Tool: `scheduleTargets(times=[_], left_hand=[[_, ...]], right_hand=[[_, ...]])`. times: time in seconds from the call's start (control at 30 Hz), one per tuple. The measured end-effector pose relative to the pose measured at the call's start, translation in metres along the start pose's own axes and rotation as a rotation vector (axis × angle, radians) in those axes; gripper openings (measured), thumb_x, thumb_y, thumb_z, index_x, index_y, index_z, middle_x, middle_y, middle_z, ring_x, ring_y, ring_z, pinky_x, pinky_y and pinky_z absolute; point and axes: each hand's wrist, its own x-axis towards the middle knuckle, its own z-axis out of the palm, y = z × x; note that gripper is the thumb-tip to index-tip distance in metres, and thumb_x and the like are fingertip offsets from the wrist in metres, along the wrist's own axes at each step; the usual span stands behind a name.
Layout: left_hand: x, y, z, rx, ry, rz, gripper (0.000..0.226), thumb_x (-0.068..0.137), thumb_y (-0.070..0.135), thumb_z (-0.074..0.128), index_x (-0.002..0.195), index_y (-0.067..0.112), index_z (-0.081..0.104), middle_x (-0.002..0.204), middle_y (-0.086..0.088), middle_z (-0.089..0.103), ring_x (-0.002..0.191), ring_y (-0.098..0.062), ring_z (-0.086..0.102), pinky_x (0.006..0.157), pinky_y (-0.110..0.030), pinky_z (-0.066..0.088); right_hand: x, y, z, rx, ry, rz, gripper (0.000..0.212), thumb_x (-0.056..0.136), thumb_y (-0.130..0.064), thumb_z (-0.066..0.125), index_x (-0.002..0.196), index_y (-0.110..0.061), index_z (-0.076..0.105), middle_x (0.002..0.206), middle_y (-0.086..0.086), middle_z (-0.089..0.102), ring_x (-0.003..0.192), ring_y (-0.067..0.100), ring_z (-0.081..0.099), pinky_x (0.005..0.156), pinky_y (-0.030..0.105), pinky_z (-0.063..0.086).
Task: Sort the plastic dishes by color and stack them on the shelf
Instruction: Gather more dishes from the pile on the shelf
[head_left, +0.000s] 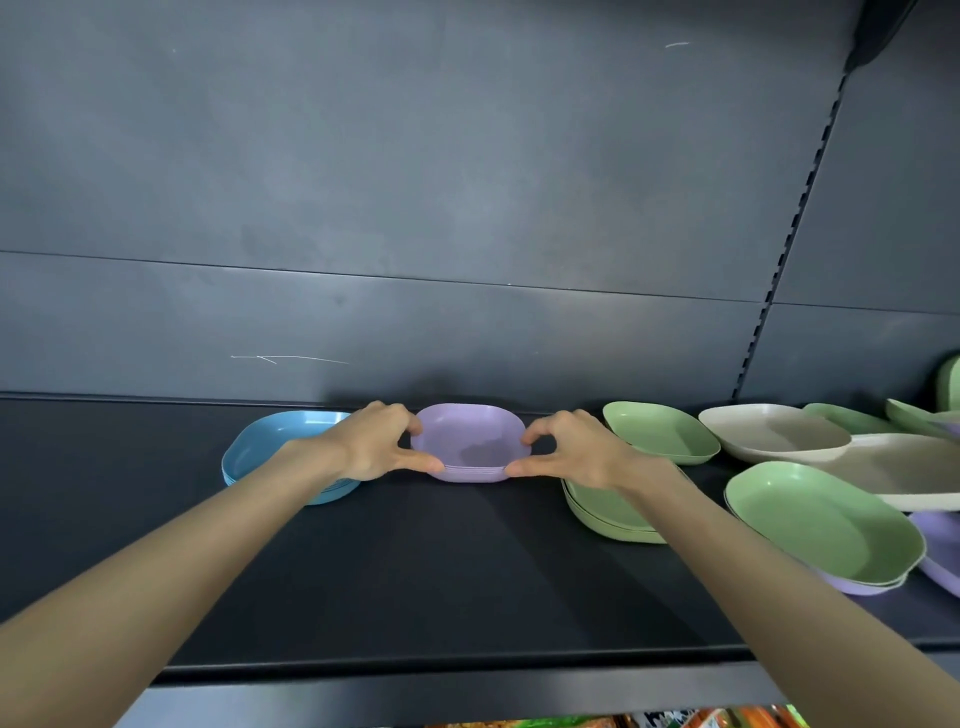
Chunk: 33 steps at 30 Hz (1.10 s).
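A stack of purple dishes (467, 434) sits at the back of the dark shelf (389, 571). My left hand (376, 441) pinches its left edge between thumb and fingers. On the opposite side my right hand (563, 449) pinches the right edge the same way. A stack of blue dishes (270, 441) lies just left, partly under my left wrist. Green dishes (660, 428) stand to the right, with another green stack (602, 512) partly hidden below my right wrist.
At the far right lie beige dishes (769, 431), a green dish (815, 519) on top of purple ones (852, 587), and more mixed dishes at the frame edge. The shelf's grey back panel (415, 208) rises directly behind. The shelf's front lip (415, 670) runs below my arms.
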Motion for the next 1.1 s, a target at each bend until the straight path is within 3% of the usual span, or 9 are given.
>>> scheduleTargets(times=[0.17,0.33,0.47,0.8,1.1], left_hand=[[-0.003,0.006,-0.002,0.046,0.019,0.009,0.057,0.081,0.056,0.063,0.118,0.012,0.062,0.122,-0.002,0.058,0.115,-0.024,0.047,0.098,-0.035,0.041],[-0.001,0.017,-0.015,0.168,-0.016,0.021,0.053,0.082,0.054,0.063,0.121,0.019,0.058,0.119,0.0,0.058,0.109,-0.021,0.051,0.09,-0.033,0.044],[-0.001,0.042,-0.031,0.202,0.012,0.066,0.05,0.085,0.049,0.061,0.126,0.023,0.053,0.125,-0.002,0.055,0.114,-0.023,0.047,0.09,-0.034,0.043],[0.005,0.167,-0.068,0.243,0.149,0.294,0.063,0.088,0.044,0.061,0.142,0.024,0.038,0.142,-0.006,0.046,0.133,-0.025,0.035,0.106,-0.038,0.035],[0.007,0.301,-0.049,0.208,0.226,0.376,0.062,0.089,0.042,0.06,0.143,0.022,0.036,0.144,-0.004,0.044,0.133,-0.023,0.035,0.103,-0.033,0.035]], right_hand=[[0.0,-0.004,-0.002,-0.052,-0.037,0.013,0.053,0.08,-0.055,0.065,0.115,-0.014,0.064,0.122,0.0,0.062,0.117,0.023,0.051,0.104,0.039,0.035],[-0.003,-0.009,-0.014,-0.082,-0.099,0.039,0.048,0.082,-0.045,0.068,0.121,-0.017,0.06,0.129,0.003,0.056,0.122,0.026,0.047,0.102,0.039,0.039],[-0.015,-0.004,-0.042,-0.165,-0.035,0.06,0.052,0.084,-0.036,0.068,0.128,-0.014,0.054,0.132,0.007,0.053,0.123,0.026,0.046,0.099,0.036,0.041],[-0.082,0.059,-0.146,-0.28,0.153,0.208,0.061,0.084,-0.033,0.069,0.139,-0.02,0.044,0.142,0.008,0.046,0.13,0.029,0.042,0.104,0.039,0.039],[-0.163,0.145,-0.216,-0.345,0.233,0.252,0.059,0.084,-0.032,0.068,0.138,-0.021,0.045,0.139,0.009,0.048,0.126,0.032,0.044,0.102,0.039,0.04]])
